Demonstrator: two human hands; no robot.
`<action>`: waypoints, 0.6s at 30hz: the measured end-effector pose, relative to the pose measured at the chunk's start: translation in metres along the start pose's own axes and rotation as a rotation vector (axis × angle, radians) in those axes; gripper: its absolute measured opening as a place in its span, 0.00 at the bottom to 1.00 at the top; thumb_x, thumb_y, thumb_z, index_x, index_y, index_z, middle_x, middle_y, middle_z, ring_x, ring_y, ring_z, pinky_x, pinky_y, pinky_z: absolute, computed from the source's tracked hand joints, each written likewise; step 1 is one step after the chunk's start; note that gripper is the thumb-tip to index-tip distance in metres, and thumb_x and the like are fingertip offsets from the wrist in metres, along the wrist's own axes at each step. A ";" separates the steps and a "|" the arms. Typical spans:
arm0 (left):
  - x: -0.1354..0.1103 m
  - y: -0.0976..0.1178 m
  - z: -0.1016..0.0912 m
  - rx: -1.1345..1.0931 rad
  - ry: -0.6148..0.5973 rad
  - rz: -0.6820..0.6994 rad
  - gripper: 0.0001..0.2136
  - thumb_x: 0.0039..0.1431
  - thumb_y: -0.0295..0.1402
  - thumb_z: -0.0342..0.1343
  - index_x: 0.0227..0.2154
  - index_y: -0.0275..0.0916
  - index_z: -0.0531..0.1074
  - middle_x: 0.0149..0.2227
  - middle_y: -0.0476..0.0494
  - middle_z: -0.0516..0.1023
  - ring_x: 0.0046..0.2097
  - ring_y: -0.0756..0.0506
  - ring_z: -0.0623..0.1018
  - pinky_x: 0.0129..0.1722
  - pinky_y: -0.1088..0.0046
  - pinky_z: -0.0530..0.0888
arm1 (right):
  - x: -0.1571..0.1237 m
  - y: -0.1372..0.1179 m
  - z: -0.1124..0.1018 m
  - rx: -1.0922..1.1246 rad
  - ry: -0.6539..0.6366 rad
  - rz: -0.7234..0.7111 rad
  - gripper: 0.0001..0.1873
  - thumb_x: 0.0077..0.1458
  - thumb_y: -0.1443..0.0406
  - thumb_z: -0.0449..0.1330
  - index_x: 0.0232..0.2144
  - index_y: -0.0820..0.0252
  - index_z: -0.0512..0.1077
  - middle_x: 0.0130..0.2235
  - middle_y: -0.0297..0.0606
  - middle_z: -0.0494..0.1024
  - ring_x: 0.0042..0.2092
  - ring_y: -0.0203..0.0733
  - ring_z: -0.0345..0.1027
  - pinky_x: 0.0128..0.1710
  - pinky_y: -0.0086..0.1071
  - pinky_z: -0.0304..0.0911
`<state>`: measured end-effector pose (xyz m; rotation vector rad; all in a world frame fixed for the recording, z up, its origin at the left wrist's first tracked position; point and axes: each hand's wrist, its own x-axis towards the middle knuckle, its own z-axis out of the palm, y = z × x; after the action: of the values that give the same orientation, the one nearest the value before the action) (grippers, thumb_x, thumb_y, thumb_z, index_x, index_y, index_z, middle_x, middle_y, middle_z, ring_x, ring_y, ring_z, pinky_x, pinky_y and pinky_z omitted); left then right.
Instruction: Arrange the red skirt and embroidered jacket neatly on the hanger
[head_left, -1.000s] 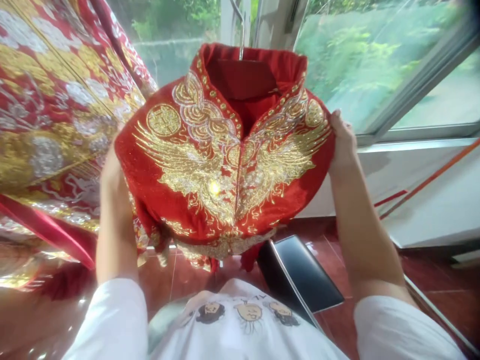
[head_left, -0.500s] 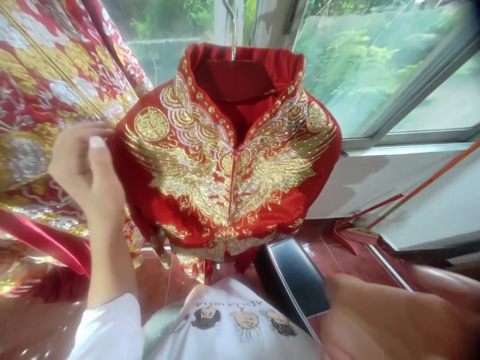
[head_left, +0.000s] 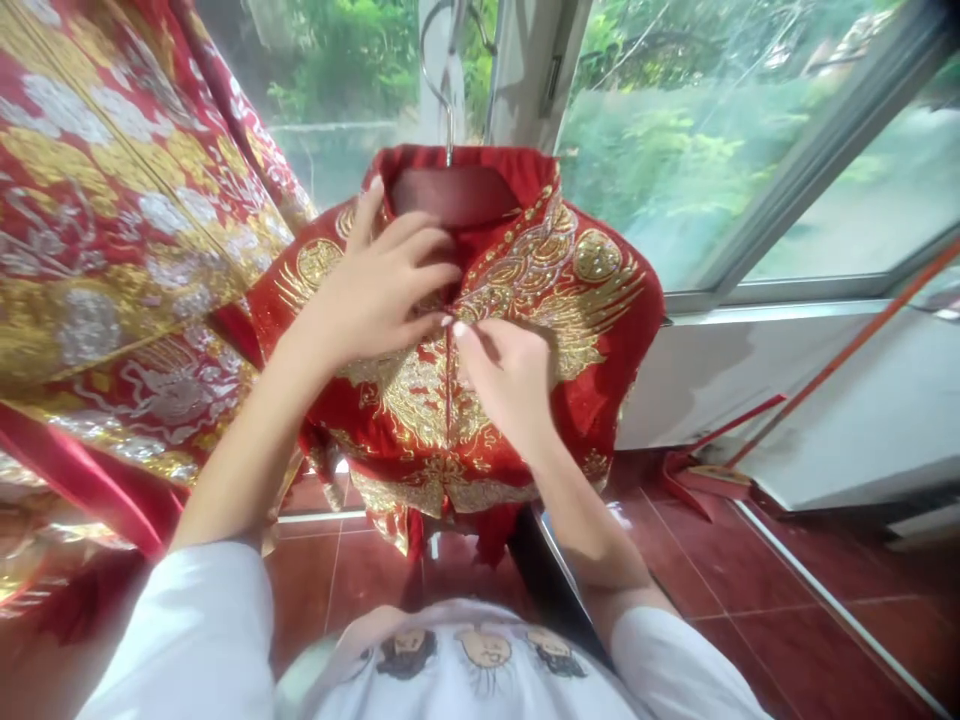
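Tiled floor [head_left: 795, 570], one hanger [head_left: 454, 195], one red jacket [head_left: 634, 300], two hands [head_left: 390, 285] [head_left: 517, 375] on it

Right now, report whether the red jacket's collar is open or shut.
Open: the collar spreads apart in front, exposing the hanger inside.

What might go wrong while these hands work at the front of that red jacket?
The left hand and right hand are close together at the front of the jacket, by gold embroidery; they could snag it.
The jacket hangs from a hanger, so a hard pull might swing it.
Embroidered fabric hangs to the left, and the left forearm might brush it.
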<state>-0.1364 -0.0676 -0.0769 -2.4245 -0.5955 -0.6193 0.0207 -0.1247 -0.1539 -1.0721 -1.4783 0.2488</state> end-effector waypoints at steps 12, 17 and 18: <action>-0.007 0.015 -0.008 -0.034 0.149 -0.138 0.10 0.65 0.33 0.49 0.34 0.45 0.77 0.33 0.50 0.78 0.43 0.44 0.74 0.60 0.49 0.60 | -0.046 0.021 0.025 0.285 -0.104 0.250 0.20 0.57 0.64 0.54 0.14 0.61 0.59 0.15 0.29 0.60 0.18 0.28 0.53 0.18 0.26 0.52; -0.010 0.016 -0.013 -0.072 0.330 -0.182 0.07 0.65 0.35 0.53 0.34 0.48 0.76 0.35 0.52 0.79 0.41 0.45 0.74 0.55 0.54 0.65 | -0.142 0.070 0.035 0.258 -0.160 0.182 0.26 0.56 0.54 0.54 0.12 0.61 0.57 0.11 0.27 0.56 0.13 0.30 0.52 0.11 0.24 0.48; -0.010 0.015 -0.015 -0.113 0.374 -0.173 0.06 0.64 0.35 0.54 0.34 0.48 0.76 0.34 0.52 0.79 0.40 0.45 0.75 0.53 0.56 0.67 | -0.162 0.078 0.034 0.231 -0.140 0.152 0.25 0.57 0.54 0.53 0.13 0.60 0.59 0.10 0.27 0.55 0.12 0.30 0.51 0.10 0.23 0.46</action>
<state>-0.1409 -0.0907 -0.0773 -2.2868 -0.6273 -1.1748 0.0013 -0.1846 -0.3262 -0.9958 -1.4519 0.5983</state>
